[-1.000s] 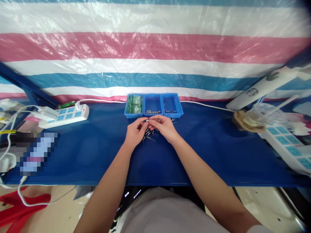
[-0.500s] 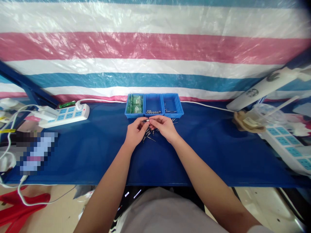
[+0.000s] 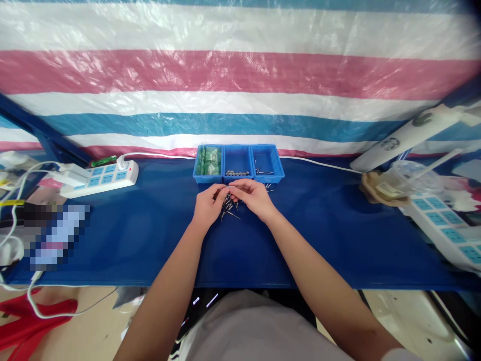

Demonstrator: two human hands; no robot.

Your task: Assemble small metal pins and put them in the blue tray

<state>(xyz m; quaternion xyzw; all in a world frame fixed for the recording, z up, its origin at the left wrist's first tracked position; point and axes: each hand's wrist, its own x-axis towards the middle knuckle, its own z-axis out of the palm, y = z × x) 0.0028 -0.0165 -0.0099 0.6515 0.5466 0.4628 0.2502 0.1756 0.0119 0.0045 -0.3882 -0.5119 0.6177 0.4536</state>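
Note:
My left hand and my right hand meet fingertip to fingertip just in front of the blue bins. Both are closed in a pinch around a small silvery metal part, mostly hidden by the fingers. Under and between the hands lies a loose pile of thin metal pins, some with dark ends. More pins stick out past the right hand. The middle blue bin holds a row of small round metal pieces. A few thin pins lie in the right blue bin.
Green packets fill the left bin. A white power strip and a blurred-out phone-like object with cables are at left. At right stand a plastic cup in a brown bag, another power strip and a long white roll.
The fingertips have shifted slightly around the small metal part, which shows less than before. Arms, bins and the pile of pins stay where they were.

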